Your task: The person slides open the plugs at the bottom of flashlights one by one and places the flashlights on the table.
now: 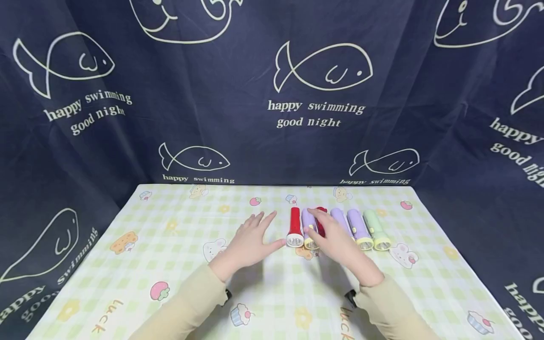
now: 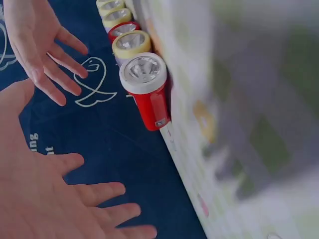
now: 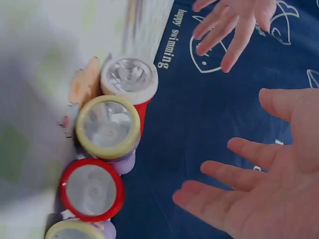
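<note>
Flashlights are aimed near, axes near-to-far; one red-rimmed lens is shown in wrist views only. Left hand and right hand are released.

Over on the table lies a row of six flashlights, side by side. Just left of the row is the person's left hand; above its left part, the right hand. Behind the row hangs a curtain.
</note>
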`<state>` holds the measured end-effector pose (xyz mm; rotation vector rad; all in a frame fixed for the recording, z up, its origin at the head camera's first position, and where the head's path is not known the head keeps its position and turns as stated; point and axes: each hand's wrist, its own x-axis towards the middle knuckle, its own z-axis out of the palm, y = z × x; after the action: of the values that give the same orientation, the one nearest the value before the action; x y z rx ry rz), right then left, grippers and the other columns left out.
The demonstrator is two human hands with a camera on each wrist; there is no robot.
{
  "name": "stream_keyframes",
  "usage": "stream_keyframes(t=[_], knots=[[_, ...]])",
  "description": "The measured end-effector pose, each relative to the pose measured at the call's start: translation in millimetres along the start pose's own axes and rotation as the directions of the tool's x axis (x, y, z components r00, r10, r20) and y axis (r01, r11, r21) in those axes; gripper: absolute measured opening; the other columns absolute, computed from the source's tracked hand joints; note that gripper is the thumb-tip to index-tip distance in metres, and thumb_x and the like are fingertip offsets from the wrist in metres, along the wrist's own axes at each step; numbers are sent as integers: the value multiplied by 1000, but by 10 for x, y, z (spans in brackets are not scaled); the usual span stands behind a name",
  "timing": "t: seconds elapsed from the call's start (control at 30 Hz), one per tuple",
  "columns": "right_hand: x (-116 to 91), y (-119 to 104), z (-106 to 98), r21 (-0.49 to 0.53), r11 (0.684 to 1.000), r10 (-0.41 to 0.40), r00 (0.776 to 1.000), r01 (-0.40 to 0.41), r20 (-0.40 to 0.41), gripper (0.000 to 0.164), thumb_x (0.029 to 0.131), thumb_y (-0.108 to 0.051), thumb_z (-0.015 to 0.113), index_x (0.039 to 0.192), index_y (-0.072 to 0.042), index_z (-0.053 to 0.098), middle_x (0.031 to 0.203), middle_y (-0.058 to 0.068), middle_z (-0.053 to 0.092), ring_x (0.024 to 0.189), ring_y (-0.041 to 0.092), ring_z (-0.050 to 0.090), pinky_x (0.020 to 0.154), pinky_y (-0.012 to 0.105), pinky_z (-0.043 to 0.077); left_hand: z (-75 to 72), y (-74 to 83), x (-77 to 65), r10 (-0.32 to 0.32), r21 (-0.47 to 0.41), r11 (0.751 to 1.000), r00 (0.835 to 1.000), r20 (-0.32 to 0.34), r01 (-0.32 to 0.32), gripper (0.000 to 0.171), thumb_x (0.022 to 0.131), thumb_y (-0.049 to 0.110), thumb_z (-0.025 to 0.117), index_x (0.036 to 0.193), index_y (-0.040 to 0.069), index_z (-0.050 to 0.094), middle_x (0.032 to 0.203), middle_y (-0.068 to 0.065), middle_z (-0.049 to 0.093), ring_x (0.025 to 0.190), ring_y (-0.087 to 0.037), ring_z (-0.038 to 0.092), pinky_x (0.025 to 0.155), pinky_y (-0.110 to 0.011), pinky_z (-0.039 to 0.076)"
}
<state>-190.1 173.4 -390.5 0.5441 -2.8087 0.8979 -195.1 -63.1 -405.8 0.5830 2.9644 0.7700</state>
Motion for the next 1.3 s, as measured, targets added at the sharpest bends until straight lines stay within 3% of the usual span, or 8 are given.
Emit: stream_keyframes(t=[0.13,0.3,0.47,0.67,0.83,1.03,1.17,1.3], knots=[[191,3,-31,55,997,50,998,-51,26,49,94,-28,56,135,-2,47,134,21,52,122,39,49,102,53,39,-11,1,222,-41,-165,985,998,56,50,78,86,64,50,149,22,29,149,-13,36,136,-36,32,108,-54,31],[376,34,-10,106,979,163,980,-175,112,48,96,-33,49,135,-4,49,128,21,57,115,37,55,99,51,43,18,13,455,-135,-371,913,985,111,167,75,88,65,46,145,17,36,146,-13,41,135,-32,37,109,-50,32],[506,38,59,191,923,296,934,-333,198,52,97,-39,46,135,-3,49,127,22,57,114,35,56,98,47,45,93,20,610,-228,-569,764,953,201,303,73,89,64,43,143,16,39,144,-15,42,132,-33,40,108,-52,32],[639,15,132,352,772,435,844,-529,313,56,98,-38,44,138,3,42,120,27,55,106,36,59,88,41,53,167,34,739,-277,-719,550,905,322,424,69,91,59,43,143,13,39,142,-22,42,122,-39,47,93,-52,46],[725,0,168,336,756,471,823,-562,318,56,97,-35,44,135,6,44,114,26,55,97,36,62,84,42,55,260,28,836,-294,-775,411,874,386,481,66,93,48,47,144,7,35,140,-24,41,119,-39,49,94,-51,47],[795,25,194,317,736,514,798,-599,315,49,94,-33,48,119,9,53,93,21,57,77,30,65,74,39,58,401,11,963,-304,-794,345,860,410,501,56,95,37,48,140,4,40,128,-22,50,105,-34,56,81,-46,54],[816,23,208,323,708,542,776,-628,322,46,94,-30,48,116,10,52,93,22,58,72,27,65,71,37,58,460,35,1016,-311,-801,329,858,409,501,48,95,29,48,135,1,45,121,-20,53,95,-29,59,71,-38,56],[818,-4,226,323,697,555,767,-640,322,41,93,-27,47,111,9,52,95,24,58,74,28,66,71,36,58,499,70,1051,-322,-801,335,859,397,496,39,94,22,49,125,-2,52,112,-16,59,83,-23,60,62,-30,54]])
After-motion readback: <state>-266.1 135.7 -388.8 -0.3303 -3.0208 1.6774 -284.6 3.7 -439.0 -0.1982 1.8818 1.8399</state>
